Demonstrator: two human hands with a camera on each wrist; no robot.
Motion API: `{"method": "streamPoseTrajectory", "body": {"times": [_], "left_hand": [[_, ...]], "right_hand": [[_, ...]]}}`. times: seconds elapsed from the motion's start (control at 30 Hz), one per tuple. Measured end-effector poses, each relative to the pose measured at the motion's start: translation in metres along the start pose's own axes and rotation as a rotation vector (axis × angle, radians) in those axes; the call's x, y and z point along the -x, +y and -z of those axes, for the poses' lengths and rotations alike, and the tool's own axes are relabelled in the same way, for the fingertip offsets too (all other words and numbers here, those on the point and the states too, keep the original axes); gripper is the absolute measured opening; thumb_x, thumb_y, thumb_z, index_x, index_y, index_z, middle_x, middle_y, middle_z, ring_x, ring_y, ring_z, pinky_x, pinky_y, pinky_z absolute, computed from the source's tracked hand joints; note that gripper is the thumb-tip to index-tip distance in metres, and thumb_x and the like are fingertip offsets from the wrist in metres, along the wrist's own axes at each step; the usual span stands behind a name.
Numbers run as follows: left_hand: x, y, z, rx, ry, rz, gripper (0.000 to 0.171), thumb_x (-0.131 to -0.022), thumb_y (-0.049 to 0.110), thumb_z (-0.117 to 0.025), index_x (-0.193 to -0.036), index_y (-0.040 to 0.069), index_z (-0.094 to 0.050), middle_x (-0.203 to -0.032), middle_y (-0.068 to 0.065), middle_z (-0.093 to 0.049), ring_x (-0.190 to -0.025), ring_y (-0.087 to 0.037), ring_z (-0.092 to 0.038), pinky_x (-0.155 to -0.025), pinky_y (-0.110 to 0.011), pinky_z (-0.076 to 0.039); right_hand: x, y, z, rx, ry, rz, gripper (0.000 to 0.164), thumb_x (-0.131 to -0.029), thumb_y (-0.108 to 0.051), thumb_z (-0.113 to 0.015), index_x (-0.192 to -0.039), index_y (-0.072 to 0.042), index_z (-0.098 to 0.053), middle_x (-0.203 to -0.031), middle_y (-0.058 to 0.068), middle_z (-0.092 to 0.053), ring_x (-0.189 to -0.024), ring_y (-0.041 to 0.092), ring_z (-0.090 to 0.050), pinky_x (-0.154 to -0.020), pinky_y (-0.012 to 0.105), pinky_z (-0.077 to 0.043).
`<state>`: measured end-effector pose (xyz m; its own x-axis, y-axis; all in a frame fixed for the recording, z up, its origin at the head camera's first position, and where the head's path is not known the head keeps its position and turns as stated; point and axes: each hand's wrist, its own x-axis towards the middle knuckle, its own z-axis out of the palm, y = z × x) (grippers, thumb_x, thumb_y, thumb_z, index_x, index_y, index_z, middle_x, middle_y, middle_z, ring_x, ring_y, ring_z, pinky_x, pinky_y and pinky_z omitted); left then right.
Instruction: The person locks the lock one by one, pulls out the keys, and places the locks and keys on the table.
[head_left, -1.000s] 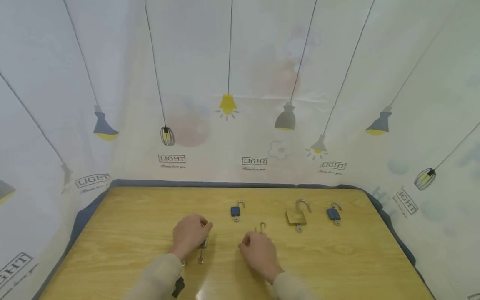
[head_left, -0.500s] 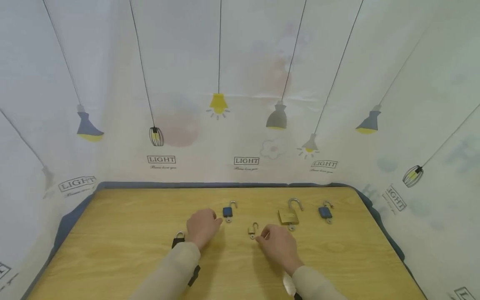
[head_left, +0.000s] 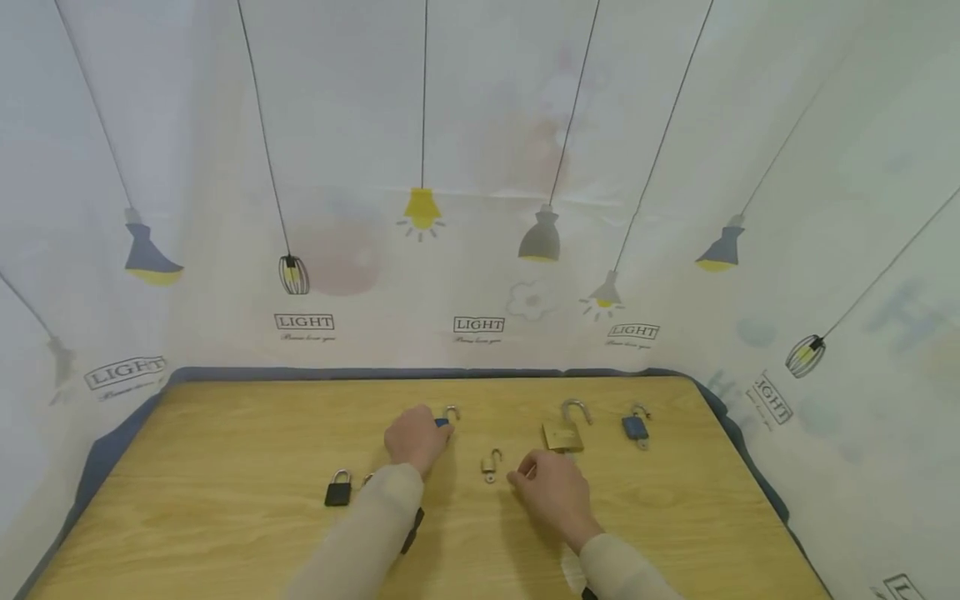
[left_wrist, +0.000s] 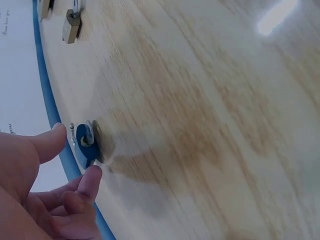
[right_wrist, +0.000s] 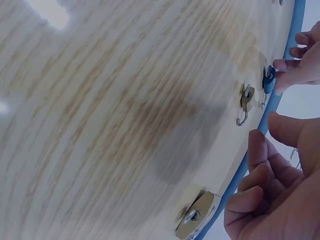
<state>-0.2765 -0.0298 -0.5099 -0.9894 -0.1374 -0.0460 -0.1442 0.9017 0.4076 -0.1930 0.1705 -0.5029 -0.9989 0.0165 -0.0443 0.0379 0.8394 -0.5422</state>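
Observation:
In the head view my left hand (head_left: 420, 437) is at a small blue padlock (left_wrist: 86, 142) with its shackle swung out and a key in it. The left wrist view shows thumb and fingers spread either side of this padlock; contact cannot be told. My right hand (head_left: 553, 492) hovers with loosely curled fingers and holds nothing. It is near a small brass padlock (head_left: 488, 466), unlatched with a key in its base, and below a large brass padlock (head_left: 562, 436), also unlatched.
Another blue padlock (head_left: 635, 427) with its shackle out lies at the right. A black padlock (head_left: 338, 489) with its shackle closed lies at the left. Beside it another shackle (head_left: 367, 479) shows, mostly hidden by my left sleeve. The wooden table (head_left: 225, 467) meets a printed curtain (head_left: 375, 183).
My left hand has left the padlock at the left and moved right and forward to the blue padlock. My right hand has drawn right, away from the small brass padlock. The view has turned slightly.

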Motion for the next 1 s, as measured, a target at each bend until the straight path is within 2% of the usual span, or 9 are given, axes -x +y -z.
{"method": "streamPoseTrajectory", "body": {"times": [0.13,0.3,0.43,0.67,0.77,0.87,1.0], "left_hand": [[-0.006,-0.001,-0.004,-0.027,0.018,0.022,0.045,-0.081,0.044,-0.073,-0.06,0.011,-0.051,-0.048,0.002,-0.044,-0.044,-0.012,-0.037,-0.039,-0.025,-0.026],[-0.009,-0.002,-0.005,-0.038,-0.022,0.064,0.049,-0.082,0.045,-0.072,-0.054,0.013,-0.047,-0.045,0.004,-0.039,-0.042,-0.01,-0.033,-0.039,-0.024,-0.024],[-0.008,-0.002,-0.001,-0.003,-0.06,0.091,0.05,-0.081,0.042,-0.073,-0.05,0.014,-0.045,-0.045,0.004,-0.039,-0.042,-0.01,-0.033,-0.039,-0.024,-0.024],[-0.001,-0.002,0.006,0.069,-0.154,0.097,0.044,-0.078,0.035,-0.073,-0.051,0.014,-0.045,-0.047,0.003,-0.042,-0.044,-0.01,-0.036,-0.04,-0.023,-0.025],[0.001,-0.001,0.007,0.09,-0.163,0.115,0.042,-0.077,0.031,-0.073,-0.052,0.014,-0.045,-0.049,0.002,-0.044,-0.045,-0.011,-0.037,-0.041,-0.024,-0.026],[0.001,-0.002,0.006,0.107,-0.164,0.125,0.036,-0.075,0.029,-0.074,-0.054,0.012,-0.05,-0.052,0.0,-0.049,-0.046,-0.012,-0.04,-0.041,-0.024,-0.028],[-0.002,-0.007,0.005,0.102,-0.18,0.115,0.034,-0.075,0.032,-0.075,-0.058,0.01,-0.054,-0.056,-0.001,-0.051,-0.049,-0.013,-0.042,-0.043,-0.025,-0.029]], "right_hand": [[0.0,0.0,-0.002,0.004,-0.001,0.008,0.02,-0.084,-0.035,-0.071,-0.082,-0.017,-0.064,-0.072,-0.005,-0.061,-0.061,0.009,-0.053,-0.051,0.03,-0.045],[0.001,0.0,-0.001,0.005,0.0,0.012,0.02,-0.083,-0.035,-0.072,-0.082,-0.016,-0.064,-0.076,-0.003,-0.064,-0.063,0.01,-0.055,-0.052,0.031,-0.047],[0.001,0.0,-0.001,-0.008,-0.008,0.015,0.02,-0.083,-0.034,-0.072,-0.082,-0.015,-0.065,-0.077,-0.002,-0.066,-0.064,0.01,-0.056,-0.054,0.031,-0.048],[0.0,0.002,0.0,-0.015,-0.003,0.007,0.02,-0.083,-0.034,-0.072,-0.081,-0.015,-0.065,-0.078,-0.002,-0.065,-0.065,0.011,-0.057,-0.054,0.032,-0.048],[0.001,0.002,0.001,-0.017,-0.007,0.001,0.02,-0.084,-0.035,-0.071,-0.081,-0.016,-0.065,-0.077,-0.003,-0.065,-0.065,0.011,-0.056,-0.054,0.032,-0.047],[0.0,0.002,-0.001,-0.022,-0.008,-0.003,0.02,-0.084,-0.035,-0.07,-0.082,-0.016,-0.066,-0.075,-0.004,-0.063,-0.064,0.01,-0.054,-0.054,0.032,-0.046],[-0.001,0.002,-0.004,-0.023,-0.006,-0.004,0.02,-0.086,-0.036,-0.068,-0.082,-0.016,-0.066,-0.073,-0.005,-0.062,-0.063,0.01,-0.053,-0.053,0.03,-0.045]]}}
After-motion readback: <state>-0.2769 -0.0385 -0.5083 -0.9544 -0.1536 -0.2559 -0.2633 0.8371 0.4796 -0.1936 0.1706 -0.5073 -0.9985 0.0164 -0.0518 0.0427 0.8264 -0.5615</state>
